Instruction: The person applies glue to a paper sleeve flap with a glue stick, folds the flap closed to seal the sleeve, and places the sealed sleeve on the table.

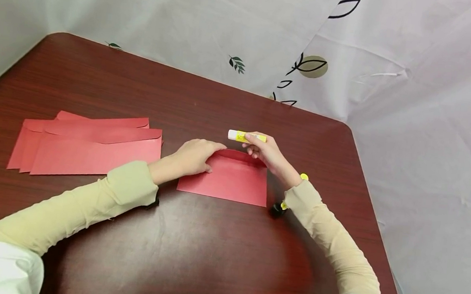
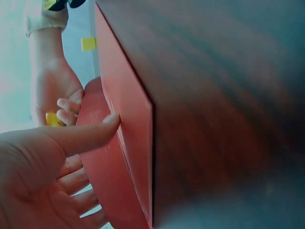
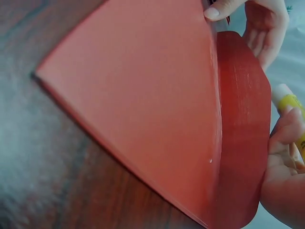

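A red envelope [image 1: 232, 179] lies in front of me with its flap [image 3: 243, 124] raised at the far side. My left hand [image 1: 194, 157] holds its upper left part. In the left wrist view the thumb lies on the envelope's opening edge and the fingers are behind the flap. Above the flap's right part, my right hand [image 1: 266, 152] grips a glue stick [image 1: 238, 136], yellow with a white end pointing left. Whether that white end is a cap I cannot tell. Faint streaks show on the inner side of the flap in the right wrist view.
Several more red envelopes [image 1: 96, 153] lie overlapping on the left of the dark reddish-brown table [image 1: 193, 246]. A white patterned sheet [image 1: 212, 28] hangs behind the table and along its right side.
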